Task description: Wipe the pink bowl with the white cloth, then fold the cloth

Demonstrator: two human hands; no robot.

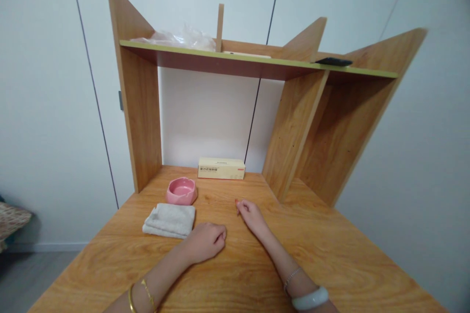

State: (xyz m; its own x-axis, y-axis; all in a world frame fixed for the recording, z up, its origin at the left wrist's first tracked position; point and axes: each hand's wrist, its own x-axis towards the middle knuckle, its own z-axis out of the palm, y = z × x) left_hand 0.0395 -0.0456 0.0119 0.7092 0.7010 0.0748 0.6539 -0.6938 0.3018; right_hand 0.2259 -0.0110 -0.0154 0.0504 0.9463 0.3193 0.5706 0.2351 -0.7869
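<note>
My left hand (206, 243) rests on the wooden desk as a closed fist, its knuckles up, and nothing shows in it. It lies against or just beside the right edge of a folded grey cloth (169, 220). Further right and a bit deeper on the desk is my right hand (251, 215), with its fingers curled in. A small reddish spot shows at its fingertips; whether that is a nail or a tiny held thing, I cannot make out. Behind the cloth stands a pink ashtray-like bowl (181, 191) with an angular rim. Neither hand touches it.
A cream-coloured carton (221, 169) with printed lettering stands at the back of the desk (235, 283). A wooden shelf unit (298, 132) rises around it. Clear plastic wrapping (183, 38) and a dark flat object (334, 61) lie on the upper shelf.
</note>
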